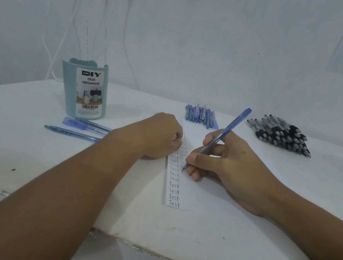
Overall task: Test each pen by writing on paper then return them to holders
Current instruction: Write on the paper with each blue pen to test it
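The sheet of white paper (201, 192) lies on the white table (29, 153), near the front edge, under both hands. Along its left side runs a column of the handwritten word "Test", repeated many times from the near end upward; a second column begins beside it, close to the pen tip. A dashed line is printed near the far left edge of the sheet.

The right hand (226, 160) grips a blue pen (218, 138) between thumb and curled fingers, the tip touching the paper beside the column and the cap end pointing far and right. The pen has a translucent blue barrel. The left hand (160, 137) rests on the left edge of the paper with its fingers curled under; I cannot tell whether it holds anything.

Left of this hand, two blue pens (82, 127) lie on the table, almost parallel, partly hidden by the left forearm. Behind them stands the pale blue-green pen holder (83, 90). Its label reads "DIY DESK ORGANIZER" above a small photo and a barcode. What is inside cannot be seen from this angle.

Farther away, beyond the paper, lies a small group of blue pens (201, 116). To the right of them is a bigger pile of black pens (281, 134) with clear barrels.
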Motion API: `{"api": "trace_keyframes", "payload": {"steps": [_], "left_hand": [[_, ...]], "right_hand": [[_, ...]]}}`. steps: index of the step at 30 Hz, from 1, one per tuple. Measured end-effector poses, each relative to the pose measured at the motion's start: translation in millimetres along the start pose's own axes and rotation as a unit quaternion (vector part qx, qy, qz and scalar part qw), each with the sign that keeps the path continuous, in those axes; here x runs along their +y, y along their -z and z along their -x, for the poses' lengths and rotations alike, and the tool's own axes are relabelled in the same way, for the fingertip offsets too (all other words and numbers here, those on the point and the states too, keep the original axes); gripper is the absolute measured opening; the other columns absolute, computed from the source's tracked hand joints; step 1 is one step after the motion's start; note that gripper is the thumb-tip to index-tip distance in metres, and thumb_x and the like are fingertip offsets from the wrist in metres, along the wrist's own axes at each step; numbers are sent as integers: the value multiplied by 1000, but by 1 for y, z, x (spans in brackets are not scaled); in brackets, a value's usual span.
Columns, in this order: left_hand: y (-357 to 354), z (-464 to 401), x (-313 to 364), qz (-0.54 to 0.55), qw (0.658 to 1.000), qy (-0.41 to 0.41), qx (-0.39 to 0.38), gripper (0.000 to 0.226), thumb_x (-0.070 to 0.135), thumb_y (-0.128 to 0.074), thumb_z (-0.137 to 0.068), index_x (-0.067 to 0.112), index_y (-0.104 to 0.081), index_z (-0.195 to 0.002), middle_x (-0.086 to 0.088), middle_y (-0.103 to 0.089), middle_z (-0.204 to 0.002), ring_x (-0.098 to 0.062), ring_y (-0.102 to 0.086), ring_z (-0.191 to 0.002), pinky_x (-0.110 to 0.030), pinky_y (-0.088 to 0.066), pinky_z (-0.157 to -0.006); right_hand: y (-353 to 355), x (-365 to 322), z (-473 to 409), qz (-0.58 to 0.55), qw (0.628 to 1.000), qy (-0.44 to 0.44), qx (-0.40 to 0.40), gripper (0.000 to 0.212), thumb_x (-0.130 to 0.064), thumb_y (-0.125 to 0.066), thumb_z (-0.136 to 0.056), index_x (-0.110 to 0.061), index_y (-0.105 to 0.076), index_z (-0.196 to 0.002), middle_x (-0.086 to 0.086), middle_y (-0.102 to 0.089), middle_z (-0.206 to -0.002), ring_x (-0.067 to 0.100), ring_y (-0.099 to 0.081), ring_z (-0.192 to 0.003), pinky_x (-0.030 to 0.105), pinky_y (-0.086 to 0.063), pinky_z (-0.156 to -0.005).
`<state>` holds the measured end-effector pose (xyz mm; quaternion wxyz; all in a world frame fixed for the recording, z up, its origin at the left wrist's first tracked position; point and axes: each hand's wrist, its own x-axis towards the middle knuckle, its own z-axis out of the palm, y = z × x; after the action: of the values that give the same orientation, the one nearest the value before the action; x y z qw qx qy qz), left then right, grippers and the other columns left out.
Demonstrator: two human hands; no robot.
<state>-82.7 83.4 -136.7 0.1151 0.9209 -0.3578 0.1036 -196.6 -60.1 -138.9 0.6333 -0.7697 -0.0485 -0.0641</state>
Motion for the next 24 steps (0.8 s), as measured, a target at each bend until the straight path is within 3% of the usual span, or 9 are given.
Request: {"api": "trace_keyframes", "payload": {"steps": [5,9,15,24], "left_hand": [[0,1,1,1,1000,3,-1,29,26,-44,-96,15,-69,-107,-3,-60,-112,-17,-52,-103,-26,-41,-85],[0,1,-1,8,1000,6,-3,29,28,-45,-97,16,-68,-110,-2,-58,-114,-17,-52,-104,-29,-43,-88],[-1,1,-1,8,1000,4,-3,29,28,-45,-96,16,-68,-109,-1,-59,-113,-17,-53,-104,-30,-44,-89],[0,1,-1,14,1000,4,-2,29,26,-45,-96,14,-69,-104,-2,-60,-109,-17,-54,-101,-32,-45,-88]], "right_hand": [[-2,4,-1,43,999,23,15,29,5,-67,-87,-10,-44,-97,15,-67,-75,32,-64,-65,43,-56,-72],[1,2,-1,2,1000,6,0,31,9,-65,-86,-10,-44,-98,21,-64,-76,33,-60,-65,36,-53,-63],[1,3,-2,39,999,16,-4,30,8,-66,-85,-11,-45,-96,20,-64,-81,35,-62,-68,40,-54,-67],[2,3,-3,37,999,12,-4,31,11,-64,-84,-11,-44,-93,18,-62,-79,29,-59,-63,34,-49,-58]]}}
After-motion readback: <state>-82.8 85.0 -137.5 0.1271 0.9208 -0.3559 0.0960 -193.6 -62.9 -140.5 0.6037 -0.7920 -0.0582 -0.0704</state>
